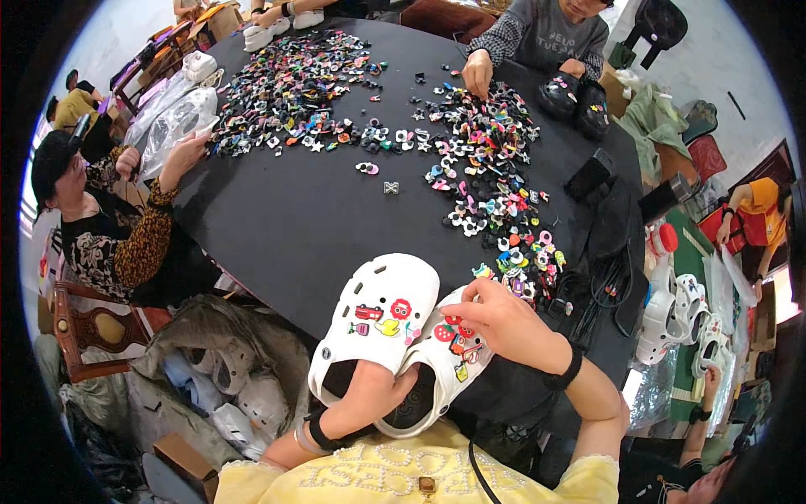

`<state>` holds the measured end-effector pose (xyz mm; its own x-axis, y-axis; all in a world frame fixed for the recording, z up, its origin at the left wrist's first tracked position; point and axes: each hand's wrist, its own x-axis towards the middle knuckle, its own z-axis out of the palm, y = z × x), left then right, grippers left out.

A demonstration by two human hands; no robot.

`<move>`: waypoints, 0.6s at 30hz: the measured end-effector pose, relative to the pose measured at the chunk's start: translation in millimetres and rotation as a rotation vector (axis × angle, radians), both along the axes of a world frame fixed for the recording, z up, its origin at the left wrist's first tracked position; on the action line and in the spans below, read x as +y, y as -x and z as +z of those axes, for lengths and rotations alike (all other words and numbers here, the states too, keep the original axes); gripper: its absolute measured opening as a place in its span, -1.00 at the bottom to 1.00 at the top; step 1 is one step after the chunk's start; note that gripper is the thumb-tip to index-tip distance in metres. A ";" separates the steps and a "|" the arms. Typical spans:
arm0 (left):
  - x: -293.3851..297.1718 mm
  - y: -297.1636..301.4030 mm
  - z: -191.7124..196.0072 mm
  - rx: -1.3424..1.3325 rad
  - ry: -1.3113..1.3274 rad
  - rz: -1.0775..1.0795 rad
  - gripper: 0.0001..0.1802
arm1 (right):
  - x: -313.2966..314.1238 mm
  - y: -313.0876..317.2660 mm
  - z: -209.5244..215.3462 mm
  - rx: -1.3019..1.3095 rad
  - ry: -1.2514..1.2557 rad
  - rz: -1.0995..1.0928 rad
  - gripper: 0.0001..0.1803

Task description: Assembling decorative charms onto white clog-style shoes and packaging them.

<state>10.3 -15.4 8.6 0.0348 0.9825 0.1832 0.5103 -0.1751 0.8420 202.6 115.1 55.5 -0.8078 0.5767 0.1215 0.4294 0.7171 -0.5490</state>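
Two white foam clogs are held side by side at the table's near edge, the left clog [378, 290] and the right clog [432, 361]. My left hand [369, 399] reaches into their openings and grips both. Colourful shoe charms dot both uppers, among them a red vehicle charm [368, 312] and a yellow charm [388, 328] on the left clog. On the right clog sits a strawberry charm [444, 333]. Over that clog's upper, my right hand [508, 323] has thumb and forefinger pinched close to the red charms. Whatever lies between those fingertips is hidden.
Loose shoe charms [495, 143] spread in large heaps across the black table [294, 218]. Black cables [609, 281] lie at the right edge. Across the table, a person's hand [478, 74] reaches into the charms beside black clogs [575, 102]. Another person [109, 210] sits at left.
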 end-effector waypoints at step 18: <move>3.9 3.1 6.1 -0.067 -0.012 0.023 -0.53 | 6.8 38.3 2.7 0.352 0.487 0.008 -0.84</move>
